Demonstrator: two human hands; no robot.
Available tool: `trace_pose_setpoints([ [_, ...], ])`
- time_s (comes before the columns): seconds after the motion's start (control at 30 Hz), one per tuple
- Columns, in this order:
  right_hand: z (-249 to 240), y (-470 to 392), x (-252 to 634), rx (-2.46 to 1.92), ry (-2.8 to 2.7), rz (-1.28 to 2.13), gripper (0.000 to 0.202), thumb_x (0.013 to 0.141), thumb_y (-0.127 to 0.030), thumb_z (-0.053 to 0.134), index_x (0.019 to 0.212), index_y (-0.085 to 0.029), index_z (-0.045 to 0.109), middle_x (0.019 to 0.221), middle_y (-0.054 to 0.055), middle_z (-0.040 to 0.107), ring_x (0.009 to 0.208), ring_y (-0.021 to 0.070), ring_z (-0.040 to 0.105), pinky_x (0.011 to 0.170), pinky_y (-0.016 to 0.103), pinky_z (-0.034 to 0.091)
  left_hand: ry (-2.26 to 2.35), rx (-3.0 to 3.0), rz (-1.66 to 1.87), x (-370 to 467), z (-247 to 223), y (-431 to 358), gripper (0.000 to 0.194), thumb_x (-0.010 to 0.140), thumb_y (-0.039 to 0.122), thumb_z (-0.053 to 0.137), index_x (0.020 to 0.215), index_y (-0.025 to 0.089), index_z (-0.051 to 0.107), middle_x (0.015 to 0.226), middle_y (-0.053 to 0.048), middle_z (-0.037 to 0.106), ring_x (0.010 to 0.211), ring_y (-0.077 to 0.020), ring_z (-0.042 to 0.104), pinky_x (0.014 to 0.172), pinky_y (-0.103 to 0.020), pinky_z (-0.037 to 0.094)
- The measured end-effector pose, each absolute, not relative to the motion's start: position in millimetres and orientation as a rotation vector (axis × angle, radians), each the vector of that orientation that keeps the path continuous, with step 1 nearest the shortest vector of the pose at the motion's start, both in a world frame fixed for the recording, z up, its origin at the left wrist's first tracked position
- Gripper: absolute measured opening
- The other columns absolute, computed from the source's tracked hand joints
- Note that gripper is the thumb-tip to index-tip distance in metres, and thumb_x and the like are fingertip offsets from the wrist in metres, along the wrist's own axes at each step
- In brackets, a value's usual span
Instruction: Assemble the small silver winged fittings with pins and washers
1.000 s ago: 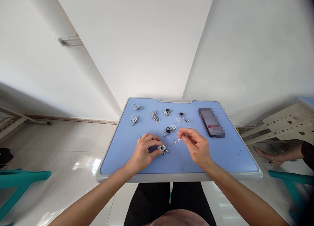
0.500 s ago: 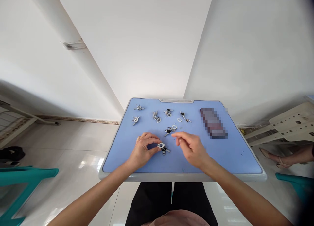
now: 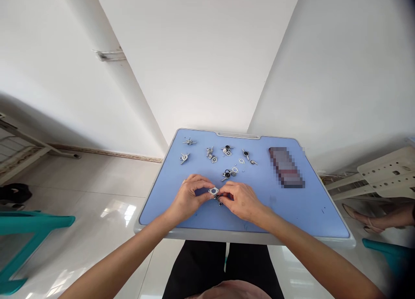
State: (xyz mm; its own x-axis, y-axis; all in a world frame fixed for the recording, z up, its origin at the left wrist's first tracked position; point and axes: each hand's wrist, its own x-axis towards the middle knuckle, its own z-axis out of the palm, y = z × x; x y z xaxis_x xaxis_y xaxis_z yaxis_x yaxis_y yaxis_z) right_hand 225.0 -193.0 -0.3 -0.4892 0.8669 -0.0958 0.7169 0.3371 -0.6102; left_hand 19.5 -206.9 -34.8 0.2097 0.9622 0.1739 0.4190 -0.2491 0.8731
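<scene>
Near the front of the blue table (image 3: 285, 217), my left hand (image 3: 192, 196) pinches a flat silver flange plate (image 3: 213, 191) between thumb and fingers. Directly below the plate lies a black and silver metal part (image 3: 220, 203), partly covered by my fingers. My right hand (image 3: 239, 199) is closed at this part's right side; its fingertips touch it, but what exactly they grip is hidden. Just beyond my hands sits another black-centred metal part (image 3: 227, 174), with a loose flange plate (image 3: 235, 170) beside it.
Farther back lie small metal assemblies (image 3: 184, 158), (image 3: 210, 152), a black-centred one (image 3: 245, 153) and a thin plate (image 3: 241, 161). A blurred, pixelated object (image 3: 287, 167) rests at the right. Teal stools (image 3: 35, 225) and a person's foot (image 3: 366, 217) are beside the table.
My right hand has moved left and down from above the table to the part at my left hand, and its fingers have closed there. The whole view has shifted slightly.
</scene>
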Motion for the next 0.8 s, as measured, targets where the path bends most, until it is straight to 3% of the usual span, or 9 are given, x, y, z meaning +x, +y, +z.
trace_pose_setpoints([
  [0.27, -3, -195, 226, -1.280, -2.448, 0.806, 0.017, 0.089, -0.014, 0.062, 0.093, -0.025, 0.074, 0.084, -0.002, 0.066, 0.067, 0.0111, 0.056, 0.063, 0.025, 0.037, 1.430, 1.816, 0.956, -1, -36, -206, 0.011, 0.083, 0.032, 0.073, 0.094, 0.031, 0.077, 0.103, -0.003, 0.073, 0.108, -0.0252, 0.059, 0.095, -0.043, 0.047],
  [0.5, 0, -188, 218, -1.285, -2.265, 0.820, 0.018, 0.093, -0.022, 0.057, 0.089, -0.026, 0.074, 0.085, -0.001, 0.068, 0.061, 0.0115, 0.056, 0.061, 0.026, 0.042, 1.639, 2.008, 0.860, -13, -37, -195, 0.010, 0.084, 0.027, 0.072, 0.092, 0.029, 0.077, 0.106, -0.003, 0.073, 0.107, -0.0272, 0.059, 0.091, -0.044, 0.044],
  [0.63, 3, -172, 193, -1.448, -2.292, 0.581, 0.019, 0.094, -0.024, 0.055, 0.087, -0.026, 0.074, 0.085, -0.001, 0.071, 0.071, 0.0149, 0.062, 0.066, 0.029, 0.042, 1.767, 2.047, 0.787, -15, -33, -188, 0.012, 0.083, 0.021, 0.073, 0.093, 0.027, 0.077, 0.109, -0.002, 0.073, 0.110, -0.0282, 0.057, 0.092, -0.046, 0.041],
  [0.8, 0, -154, 163, -1.555, -2.476, 0.401, 0.019, 0.096, -0.021, 0.053, 0.091, -0.024, 0.072, 0.094, 0.003, 0.073, 0.082, 0.0193, 0.067, 0.063, 0.030, 0.038, 1.837, 2.108, 0.768, -16, -33, -186, 0.011, 0.084, 0.026, 0.073, 0.095, 0.026, 0.075, 0.109, -0.004, 0.072, 0.109, -0.0279, 0.058, 0.092, -0.045, 0.041],
])
